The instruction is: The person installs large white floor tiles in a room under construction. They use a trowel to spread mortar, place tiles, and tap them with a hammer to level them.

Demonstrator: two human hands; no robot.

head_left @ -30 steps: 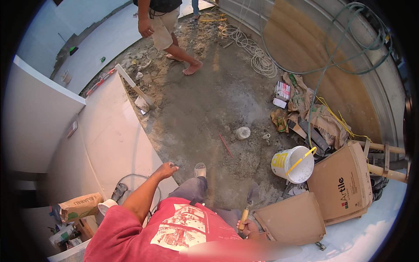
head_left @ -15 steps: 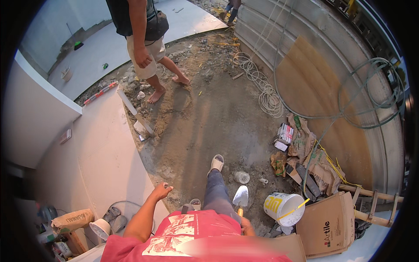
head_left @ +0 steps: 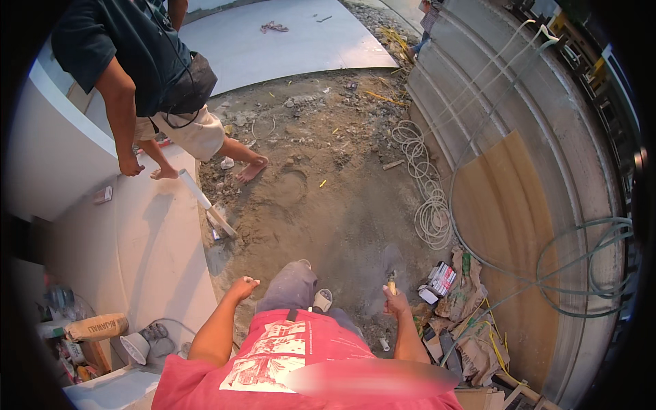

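My right hand (head_left: 395,303) grips the yellowish handle of a trowel (head_left: 391,281), held out over the ground to the right of my legs. Its blade points away from me and is smeared, hard to tell from the soil. My left hand (head_left: 243,288) hangs out to the left of my knee, fingers curled loosely together with nothing seen in them. Below both hands lies damp, bare soil (head_left: 335,225).
A barefoot person (head_left: 160,82) steps from the soil onto the pale tiled floor (head_left: 157,219) at left. A pale pipe-like length (head_left: 198,191) lies along that floor's edge. Coiled cable (head_left: 432,212) runs beside the metal fence (head_left: 526,89); boxes (head_left: 439,280) and torn paper bags lie right.
I have moved forward over the soil; the bucket and cardboard have left view. My right hand has come up and forward with the trowel. The other person has stepped left onto the tiles.
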